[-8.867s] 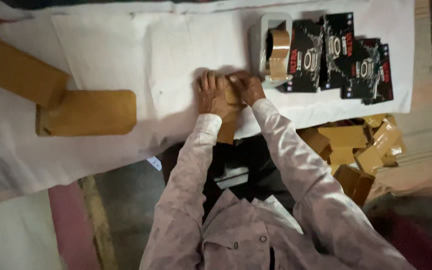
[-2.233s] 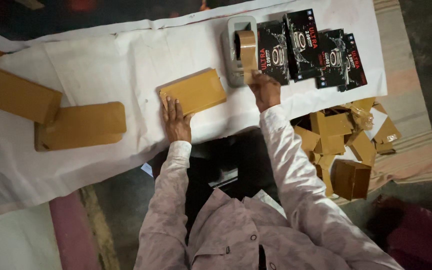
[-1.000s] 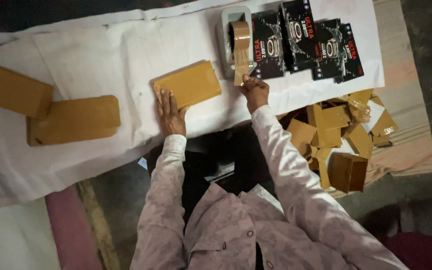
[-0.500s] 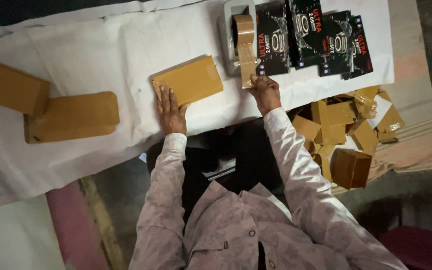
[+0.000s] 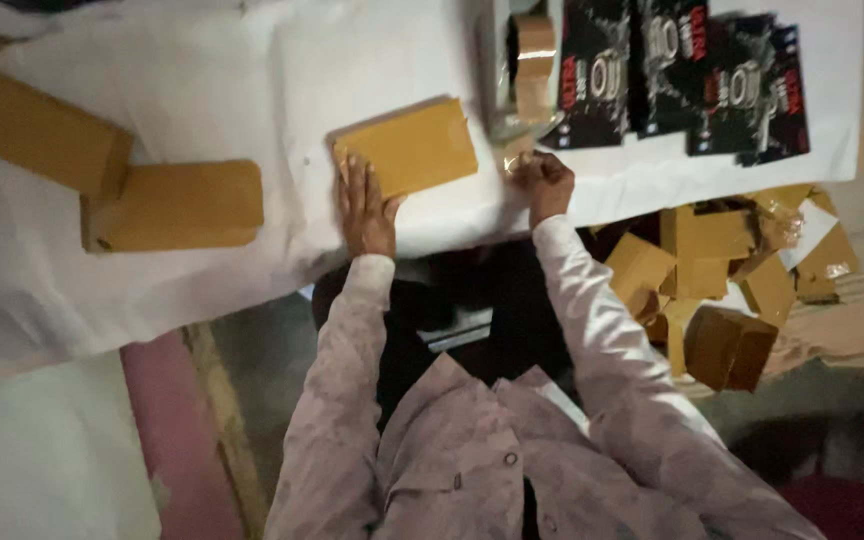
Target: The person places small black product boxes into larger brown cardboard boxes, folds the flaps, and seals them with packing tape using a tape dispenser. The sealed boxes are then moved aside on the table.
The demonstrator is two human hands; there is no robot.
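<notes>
On table: left hand (image 5: 365, 208) steadies brown packet (image 5: 407, 148)

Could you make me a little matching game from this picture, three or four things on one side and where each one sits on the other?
Things:
1. flat brown paper-wrapped packet
2. roll of brown tape in a dispenser
3. glossy black printed cartons
4. heap of small brown cardboard boxes

Places:
A. below the table edge, on the right
B. under the left hand's fingertips
C. top right of the white-covered table
D. just beyond the right hand

Pairs: 1-B, 2-D, 3-C, 4-A
</notes>
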